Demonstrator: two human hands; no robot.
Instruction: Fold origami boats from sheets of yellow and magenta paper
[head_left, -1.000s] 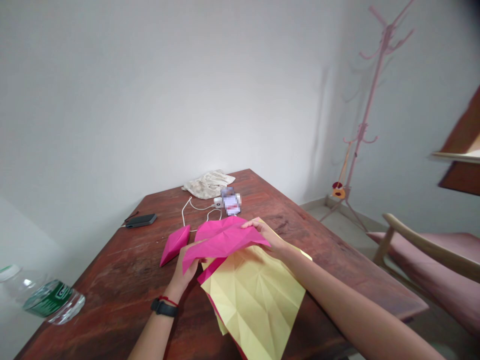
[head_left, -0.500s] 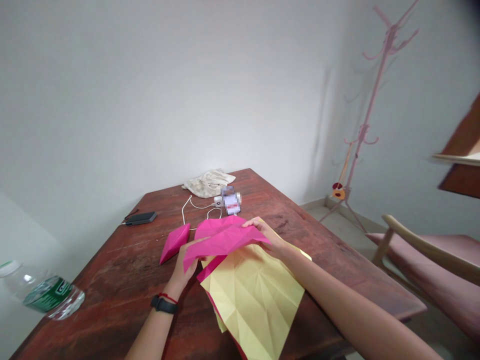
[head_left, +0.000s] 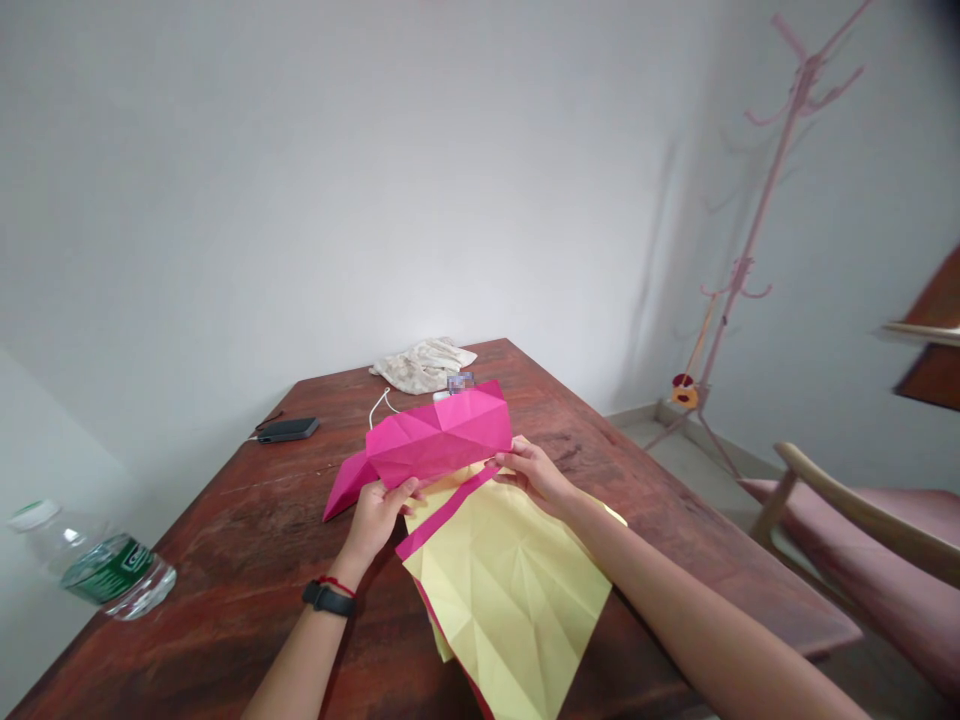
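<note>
The raised pink sheet (head_left: 441, 435) hides most of the small blurred item (head_left: 460, 380) at twelve o'clock on the bench (head_left: 225, 560), part of the white cable (head_left: 379, 405), and the upper half of the folded pink piece (head_left: 346, 485). The yellow sheet (head_left: 510, 590) runs off the lower edge at six o'clock. Left-hand fingertips (head_left: 409, 488) slip behind the pink sheet.

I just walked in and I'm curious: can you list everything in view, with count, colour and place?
creased paper: one, pink, held up over the table
folded piece: one, pink, behind the left hand
yellow sheet: one, near edge
table: one, reddish wood
bottle: one, clear, green label, left
phone: one, dark, far left
cloth: one, cream, far edge
coat stand: one, pink, right corner
left hand: grips paper
right hand: grips paper
</note>
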